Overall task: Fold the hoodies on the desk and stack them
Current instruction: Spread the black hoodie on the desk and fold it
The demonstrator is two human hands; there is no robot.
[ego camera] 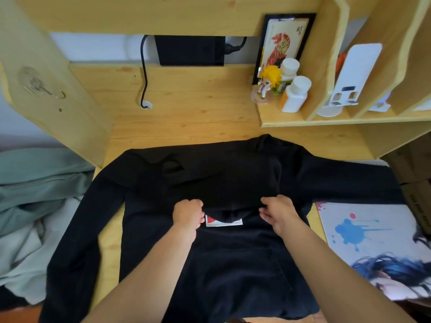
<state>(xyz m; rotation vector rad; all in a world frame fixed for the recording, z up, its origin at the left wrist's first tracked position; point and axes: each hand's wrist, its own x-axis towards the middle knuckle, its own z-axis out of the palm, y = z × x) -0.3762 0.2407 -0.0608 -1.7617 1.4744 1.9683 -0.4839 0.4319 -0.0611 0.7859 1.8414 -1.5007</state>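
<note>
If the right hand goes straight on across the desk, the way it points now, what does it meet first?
The right hand grips the hood edge and points away and slightly left. Going on, it would probably slide over the hood first, then bare desk; the black box at the back comes much later. Depth is hard to judge.

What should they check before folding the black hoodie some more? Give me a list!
1. Black cotton hoodie lies spread on the pale wooden desk: ok.
2. Left hand has a grip on the hood's edge: ok.
3. Right hand pinches the hood's edge: ok.
4. Both sleeves lie flat on the desk: not ok, the ends hang off.
5. Printed poster is clear of the hoodie: not ok, the sleeve touches its corner.
6. Other hoodies are already folded: cannot tell.
</note>
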